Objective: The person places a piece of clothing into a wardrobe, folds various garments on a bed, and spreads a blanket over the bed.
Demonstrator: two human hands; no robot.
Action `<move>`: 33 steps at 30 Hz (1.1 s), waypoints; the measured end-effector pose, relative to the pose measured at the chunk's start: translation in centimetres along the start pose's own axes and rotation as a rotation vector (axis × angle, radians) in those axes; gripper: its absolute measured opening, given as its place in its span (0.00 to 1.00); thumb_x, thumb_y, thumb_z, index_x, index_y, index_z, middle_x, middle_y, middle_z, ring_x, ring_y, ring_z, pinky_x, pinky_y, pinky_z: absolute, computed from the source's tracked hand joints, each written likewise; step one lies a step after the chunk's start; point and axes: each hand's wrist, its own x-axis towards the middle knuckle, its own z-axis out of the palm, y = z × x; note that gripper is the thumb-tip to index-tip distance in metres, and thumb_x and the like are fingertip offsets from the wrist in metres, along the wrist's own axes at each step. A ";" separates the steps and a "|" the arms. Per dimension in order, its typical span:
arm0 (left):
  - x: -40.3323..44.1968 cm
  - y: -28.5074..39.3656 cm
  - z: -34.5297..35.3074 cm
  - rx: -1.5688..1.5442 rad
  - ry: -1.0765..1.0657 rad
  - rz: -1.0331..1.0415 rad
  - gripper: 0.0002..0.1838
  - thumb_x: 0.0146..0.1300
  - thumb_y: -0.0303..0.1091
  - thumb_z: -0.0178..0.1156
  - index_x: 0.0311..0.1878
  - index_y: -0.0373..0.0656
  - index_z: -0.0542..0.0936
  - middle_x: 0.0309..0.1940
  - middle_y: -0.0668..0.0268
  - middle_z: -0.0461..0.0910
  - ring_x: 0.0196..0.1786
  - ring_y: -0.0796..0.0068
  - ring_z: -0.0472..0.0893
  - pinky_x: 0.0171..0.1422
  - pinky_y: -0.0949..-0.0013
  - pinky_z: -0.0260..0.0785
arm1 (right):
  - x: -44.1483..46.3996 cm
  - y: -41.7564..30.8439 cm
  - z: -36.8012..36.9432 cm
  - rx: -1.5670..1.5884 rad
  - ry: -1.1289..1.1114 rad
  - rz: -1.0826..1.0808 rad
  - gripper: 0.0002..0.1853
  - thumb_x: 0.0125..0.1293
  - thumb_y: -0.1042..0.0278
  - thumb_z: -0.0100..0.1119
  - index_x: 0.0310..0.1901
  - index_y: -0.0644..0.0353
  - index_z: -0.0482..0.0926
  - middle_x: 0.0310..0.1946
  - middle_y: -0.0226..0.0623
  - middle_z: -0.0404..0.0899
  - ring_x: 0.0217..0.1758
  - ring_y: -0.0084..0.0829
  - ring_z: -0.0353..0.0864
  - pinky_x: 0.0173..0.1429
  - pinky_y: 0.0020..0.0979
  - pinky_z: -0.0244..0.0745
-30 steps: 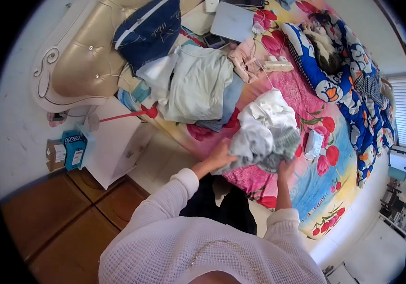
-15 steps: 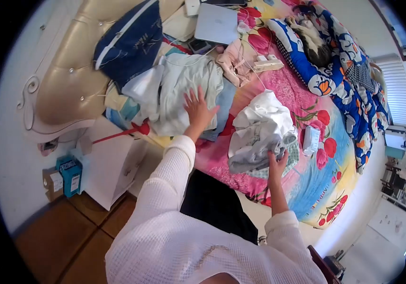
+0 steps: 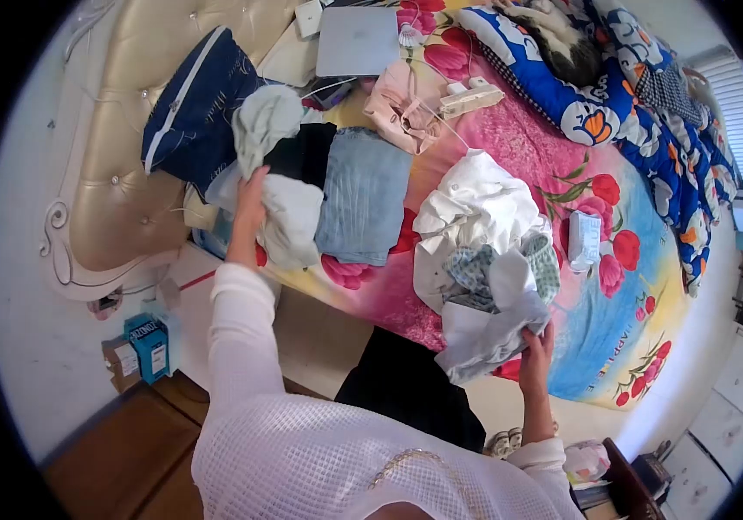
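Observation:
My left hand (image 3: 251,208) is closed on a pale green garment (image 3: 290,224), which is bunched up on both sides of the fingers. Under and beside it show a folded black cloth (image 3: 306,154) and folded light-blue jeans (image 3: 364,195). On the right, my right hand (image 3: 535,355) grips the edge of a light grey garment (image 3: 482,336) at the front of the bed. Behind that lies a crumpled white garment (image 3: 475,201), with a green checked cloth (image 3: 541,264) and a patterned blue-grey cloth (image 3: 470,276) against it.
A navy bag (image 3: 202,108) leans by the padded headboard (image 3: 120,156). Farther back lie a laptop (image 3: 358,42), a pink garment (image 3: 402,108) and a power strip (image 3: 471,100). A blue-white packet (image 3: 584,241) sits right; a cat (image 3: 562,43) rests on the blue quilt (image 3: 593,126).
My left hand went from lying spread on the pale green garment to gripping it and drawing it left, uncovering jeans and black cloth. My right hand pulled the grey garment toward me.

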 end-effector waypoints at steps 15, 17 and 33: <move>-4.6 3.9 12.2 0.815 0.024 0.084 0.26 0.50 0.32 0.57 0.54 0.40 0.67 0.50 0.52 0.71 0.50 0.52 0.72 0.49 0.58 0.65 | -0.2 -3.9 -0.9 0.061 0.020 -0.090 0.30 0.50 0.77 0.49 0.59 0.59 0.58 0.54 0.35 0.63 0.56 0.28 0.63 0.59 0.28 0.57; -7.3 4.1 15.3 1.148 0.031 0.284 0.33 0.48 0.40 0.61 0.57 0.42 0.62 0.57 0.56 0.63 0.59 0.54 0.63 0.55 0.53 0.60 | 1.3 -3.5 -1.6 0.074 -0.020 -0.116 0.30 0.52 0.77 0.50 0.59 0.59 0.58 0.54 0.36 0.63 0.56 0.29 0.64 0.58 0.29 0.58; -9.9 5.8 10.0 0.512 0.036 0.465 0.23 0.46 0.35 0.60 0.47 0.41 0.70 0.29 0.57 0.76 0.36 0.55 0.74 0.43 0.55 0.57 | 5.2 2.9 26.5 -0.446 -0.461 -0.123 0.38 0.51 0.66 0.63 0.61 0.57 0.53 0.54 0.40 0.64 0.52 0.33 0.65 0.52 0.32 0.66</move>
